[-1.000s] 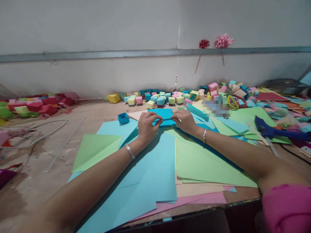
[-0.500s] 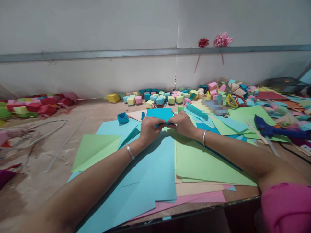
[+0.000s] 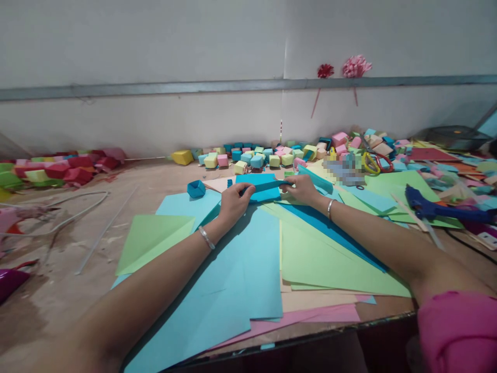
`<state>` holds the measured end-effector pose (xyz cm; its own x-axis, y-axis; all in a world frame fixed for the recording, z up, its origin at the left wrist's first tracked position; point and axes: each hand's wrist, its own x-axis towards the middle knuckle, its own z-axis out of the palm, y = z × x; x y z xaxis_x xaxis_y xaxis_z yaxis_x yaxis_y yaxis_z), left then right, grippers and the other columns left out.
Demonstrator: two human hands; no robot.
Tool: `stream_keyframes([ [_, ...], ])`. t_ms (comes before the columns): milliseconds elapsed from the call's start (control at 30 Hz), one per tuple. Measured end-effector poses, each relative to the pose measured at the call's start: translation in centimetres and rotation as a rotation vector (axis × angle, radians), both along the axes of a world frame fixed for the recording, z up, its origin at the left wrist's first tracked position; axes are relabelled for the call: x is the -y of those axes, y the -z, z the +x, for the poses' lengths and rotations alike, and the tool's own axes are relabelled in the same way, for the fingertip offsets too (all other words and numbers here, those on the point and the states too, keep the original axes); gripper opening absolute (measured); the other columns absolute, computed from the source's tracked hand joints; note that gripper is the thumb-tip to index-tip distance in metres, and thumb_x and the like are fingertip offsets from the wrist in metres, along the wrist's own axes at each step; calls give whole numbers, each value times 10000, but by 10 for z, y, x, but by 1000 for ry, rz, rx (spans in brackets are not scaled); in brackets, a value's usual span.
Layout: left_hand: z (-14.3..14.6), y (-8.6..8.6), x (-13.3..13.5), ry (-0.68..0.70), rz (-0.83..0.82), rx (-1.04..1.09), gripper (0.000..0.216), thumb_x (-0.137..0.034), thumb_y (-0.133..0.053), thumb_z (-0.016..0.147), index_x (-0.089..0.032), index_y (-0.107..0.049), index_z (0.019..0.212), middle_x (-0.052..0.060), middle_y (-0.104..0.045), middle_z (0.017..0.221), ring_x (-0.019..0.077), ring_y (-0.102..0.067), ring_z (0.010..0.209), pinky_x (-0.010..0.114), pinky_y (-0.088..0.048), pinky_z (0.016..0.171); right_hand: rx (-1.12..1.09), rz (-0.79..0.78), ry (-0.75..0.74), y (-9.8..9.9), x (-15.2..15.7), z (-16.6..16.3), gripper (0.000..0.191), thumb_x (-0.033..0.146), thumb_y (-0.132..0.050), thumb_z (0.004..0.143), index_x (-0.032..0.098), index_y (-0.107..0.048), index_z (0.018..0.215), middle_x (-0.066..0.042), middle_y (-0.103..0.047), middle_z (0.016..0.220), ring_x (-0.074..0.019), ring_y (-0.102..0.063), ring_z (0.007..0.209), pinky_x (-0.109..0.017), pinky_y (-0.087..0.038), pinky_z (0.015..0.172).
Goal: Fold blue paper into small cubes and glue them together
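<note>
A folded strip of blue paper (image 3: 266, 195) stretches between my two hands above the pile of sheets. My left hand (image 3: 234, 203) pinches its left end between thumb and fingers. At the opposite end, my right hand (image 3: 303, 189) is closed on the paper. Behind the strip lies more blue paper (image 3: 254, 180). Below my hands spread light blue sheets (image 3: 233, 274) and light green sheets (image 3: 326, 259). A small open blue paper box (image 3: 196, 189) sits left of my left hand.
Several small coloured paper boxes (image 3: 256, 161) line the wall. Red and green ones (image 3: 77, 175) are heaped at left. Scissors (image 3: 371, 163) and a blue glue gun (image 3: 438, 207) lie at right. A white cable (image 3: 93, 202) curves across the left. The table edge (image 3: 330, 331) runs in front.
My hands have moved apart, the left one a little left and the right one right. The blue paper, mostly covered by my fingers before, now shows as a strip between them.
</note>
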<state>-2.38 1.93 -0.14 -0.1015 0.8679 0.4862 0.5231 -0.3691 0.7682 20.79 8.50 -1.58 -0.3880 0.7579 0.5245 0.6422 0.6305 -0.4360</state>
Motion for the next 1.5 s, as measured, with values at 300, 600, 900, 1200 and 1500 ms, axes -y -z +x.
stream_keyframes([
  [300, -3, 3, -3, 60, -88, 113, 249, -344, -538, 855, -200, -725, 934, -17, -606, 559, 139, -520, 511, 227, -380, 522, -60, 8, -53, 0, 0, -1, 158, 252, -657, 797, 173, -755, 892, -45, -745, 831, -158, -602, 670, -270, -407, 646],
  [600, -8, 7, -6, 15, -29, 86, 330, -232, -689, 679, -190, -713, 1006, 14, -656, 780, 155, -555, 657, 239, -441, 584, -185, 131, -359, -4, 4, -2, 487, 303, -703, 809, 278, -624, 1289, -76, -643, 1270, -259, -584, 1163, -426, -471, 994],
  [900, -5, 6, -7, -26, -87, 348, 495, -199, -730, 595, -166, -652, 1082, -6, -611, 751, 117, -524, 572, 211, -442, 490, -274, 141, -420, -4, 10, -5, 229, 266, -657, 853, 308, -747, 1059, -59, -583, 1350, -250, -538, 1249, -450, -446, 1054],
  [1200, 3, 1, 0, 249, -393, 680, 443, -225, -842, 523, -120, -707, 932, 24, -667, 753, 116, -612, 605, 210, -490, 522, -383, 53, -433, 2, 5, -8, 165, 371, -743, 781, 223, -758, 853, -87, -687, 1086, -222, -655, 986, -408, -564, 884],
  [1500, 3, 0, 0, 261, -428, 702, 278, -227, -789, 653, -100, -637, 848, 56, -659, 646, 132, -634, 527, 166, -408, 381, -380, -31, -380, 3, 3, -3, 362, 481, -769, 723, 175, -761, 916, -87, -704, 986, -176, -662, 785, -304, -598, 659],
])
